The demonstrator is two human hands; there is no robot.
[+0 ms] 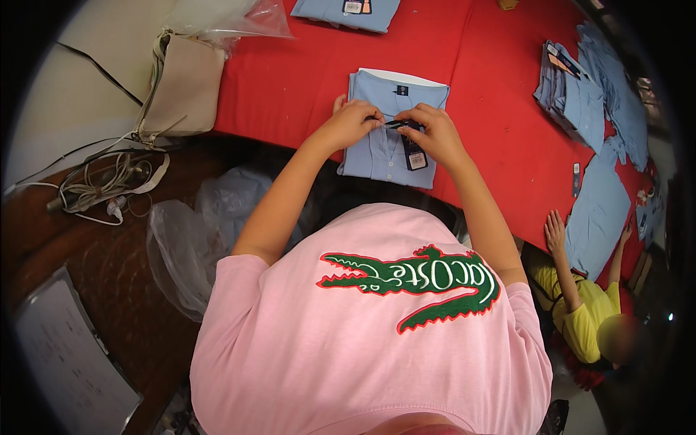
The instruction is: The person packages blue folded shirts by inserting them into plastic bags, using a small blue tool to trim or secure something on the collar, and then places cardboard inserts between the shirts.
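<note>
A folded light blue shirt (388,168) lies on the red-covered table in front of me, with white backing showing behind its top edge. My left hand (353,123) and my right hand (436,135) meet over the shirt's button placket. Both are closed in a pinch on a thin black cord (394,124) stretched between the fingertips. A dark hang tag (415,157) with a white label rests on the shirt just below my right fingers. How the cord joins the tag is partly hidden by my right hand.
Another folded blue shirt (349,13) lies at the far edge. Stacked blue shirts (569,94) are on the right. A co-worker in yellow (589,319) handles a spread blue garment (599,210). A beige bag (190,85) and clear plastic (239,18) sit at left.
</note>
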